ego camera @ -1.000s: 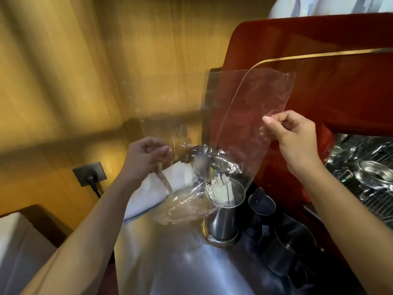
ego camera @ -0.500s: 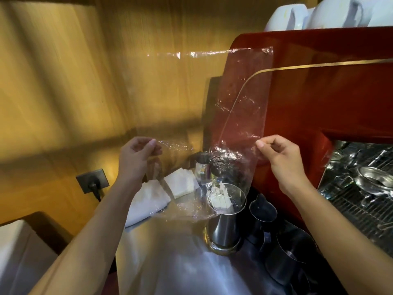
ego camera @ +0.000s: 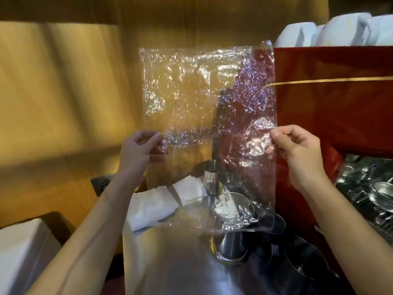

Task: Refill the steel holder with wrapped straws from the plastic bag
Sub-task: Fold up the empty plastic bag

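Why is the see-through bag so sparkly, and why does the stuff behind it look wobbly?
Head view: light glints off the wrinkles of the plastic bag, held up by the left hand and right hand; the steel holder and its white straws show smeared through it; the wooden wall looks blurred and streaky.

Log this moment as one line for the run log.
left hand + right hand: pinch plastic bag | bag: looks empty | steel holder: holds straws

Warm wood-panelled wall (ego camera: 63, 86) fills the far left, with a wall socket (ego camera: 101, 184) low on it — streaks of light cross the panels. A steel bench (ego camera: 170, 262) runs near, beside a red machine (ego camera: 331, 103).
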Motion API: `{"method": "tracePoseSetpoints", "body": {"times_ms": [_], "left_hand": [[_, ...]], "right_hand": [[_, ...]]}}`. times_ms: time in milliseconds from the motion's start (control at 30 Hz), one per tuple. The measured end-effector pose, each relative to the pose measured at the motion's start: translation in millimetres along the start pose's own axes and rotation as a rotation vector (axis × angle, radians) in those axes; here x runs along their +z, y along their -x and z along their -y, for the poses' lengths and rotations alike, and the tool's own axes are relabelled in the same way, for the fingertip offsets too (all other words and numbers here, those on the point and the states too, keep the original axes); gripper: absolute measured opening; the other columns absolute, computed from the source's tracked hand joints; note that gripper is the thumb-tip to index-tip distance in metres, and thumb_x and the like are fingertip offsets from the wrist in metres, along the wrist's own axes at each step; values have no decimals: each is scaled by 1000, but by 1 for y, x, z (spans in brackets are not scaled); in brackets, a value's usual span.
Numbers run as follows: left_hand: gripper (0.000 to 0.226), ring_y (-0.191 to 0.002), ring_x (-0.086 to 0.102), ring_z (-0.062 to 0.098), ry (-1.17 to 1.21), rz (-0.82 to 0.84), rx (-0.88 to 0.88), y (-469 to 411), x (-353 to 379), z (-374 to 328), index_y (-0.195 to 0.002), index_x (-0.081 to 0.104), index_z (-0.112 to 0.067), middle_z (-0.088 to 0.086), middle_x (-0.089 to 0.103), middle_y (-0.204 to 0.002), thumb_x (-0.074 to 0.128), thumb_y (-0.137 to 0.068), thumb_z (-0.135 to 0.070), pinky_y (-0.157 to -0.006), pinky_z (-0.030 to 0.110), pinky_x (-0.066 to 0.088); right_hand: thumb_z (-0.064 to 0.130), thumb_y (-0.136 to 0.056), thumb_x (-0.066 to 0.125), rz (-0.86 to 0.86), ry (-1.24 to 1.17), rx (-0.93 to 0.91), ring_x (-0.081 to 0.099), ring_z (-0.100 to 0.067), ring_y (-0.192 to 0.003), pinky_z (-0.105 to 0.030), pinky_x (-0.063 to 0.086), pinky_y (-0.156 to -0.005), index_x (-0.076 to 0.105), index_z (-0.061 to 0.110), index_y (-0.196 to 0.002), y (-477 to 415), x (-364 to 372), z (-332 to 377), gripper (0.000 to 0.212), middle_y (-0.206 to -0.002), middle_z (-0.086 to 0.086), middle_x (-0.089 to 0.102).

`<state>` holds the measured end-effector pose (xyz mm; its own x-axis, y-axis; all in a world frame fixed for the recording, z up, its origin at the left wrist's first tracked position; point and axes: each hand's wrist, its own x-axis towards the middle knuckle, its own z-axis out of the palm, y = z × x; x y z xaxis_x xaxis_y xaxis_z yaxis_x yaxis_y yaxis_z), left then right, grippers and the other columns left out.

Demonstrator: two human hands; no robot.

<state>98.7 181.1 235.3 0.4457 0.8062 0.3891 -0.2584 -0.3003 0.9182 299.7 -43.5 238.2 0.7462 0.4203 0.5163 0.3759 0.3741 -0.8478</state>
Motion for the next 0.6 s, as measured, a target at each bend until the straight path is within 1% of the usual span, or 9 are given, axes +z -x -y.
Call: {"method": "tracePoseSetpoints", "body": {"times_ms": [67,133,167,233,300,400,467,533,600], "left_hand": [[6,-49,60,11,-16,18,-35,6,-4,4,-80,64,-13,3,64,-63,63,-85,-11,-43,24,53],[5,-54,61,12,-44,29,-74,15,-10,13,-82,65,-13,5,65,-67,63,-85,-11,-43,22,51],[5,-53,62,12,-39,29,-95,21,-13,18,-82,65,-13,4,66,-65,62,-85,-11,-42,21,50],[6,-53,64,11,-28,33,-140,32,-20,29,-82,66,-12,0,67,-60,62,-86,-11,-43,20,50],[10,-55,66,13,-34,41,-198,43,-29,37,-79,67,-16,0,68,-60,61,-86,-13,-45,22,51],[23,-56,63,12,-71,34,-281,57,-43,47,-66,70,-21,-1,68,-59,62,-86,-14,-46,24,52],[24,-50,56,10,-116,-25,-312,66,-50,53,-61,70,-20,-2,63,-54,64,-84,-14,-42,22,49],[21,-45,50,7,-131,-98,-328,73,-57,56,-61,70,-17,-5,59,-49,67,-82,-16,-38,18,44],[19,-43,49,6,-125,-125,-326,79,-65,57,-63,69,-16,-6,57,-47,67,-82,-19,-37,17,41]], "right_hand": [[14,-84,62,26,-18,74,50,1,-48,-14,42,-50,63,24,-66,8,0,-7,21,-50,15,59],[15,-84,62,87,-6,146,53,1,-52,-16,42,-60,63,20,-69,18,-1,-16,17,-55,11,61],[15,-84,62,114,-4,182,56,-2,-57,-20,43,-65,64,16,-71,23,-1,-22,13,-61,5,63],[13,-84,62,152,-27,265,58,-9,-61,-27,45,-66,64,11,-73,31,-1,-32,11,-65,-2,64],[11,-83,61,173,-26,329,58,-13,-63,-31,45,-70,65,15,-68,38,2,-43,16,-60,1,65],[9,-82,61,172,12,381,60,-20,-73,-36,45,-80,65,17,-67,45,5,-58,18,-63,1,67],[9,-83,61,189,16,405,56,-22,-64,-35,47,-69,65,16,-67,49,9,-66,18,-60,3,67],[7,-83,60,207,-11,409,53,-15,-50,-25,49,-52,64,15,-65,52,15,-73,20,-53,3,65],[6,-84,59,204,-39,392,53,-8,-45,-18,46,-42,63,16,-63,54,23,-79,23,-51,3,63]]}}
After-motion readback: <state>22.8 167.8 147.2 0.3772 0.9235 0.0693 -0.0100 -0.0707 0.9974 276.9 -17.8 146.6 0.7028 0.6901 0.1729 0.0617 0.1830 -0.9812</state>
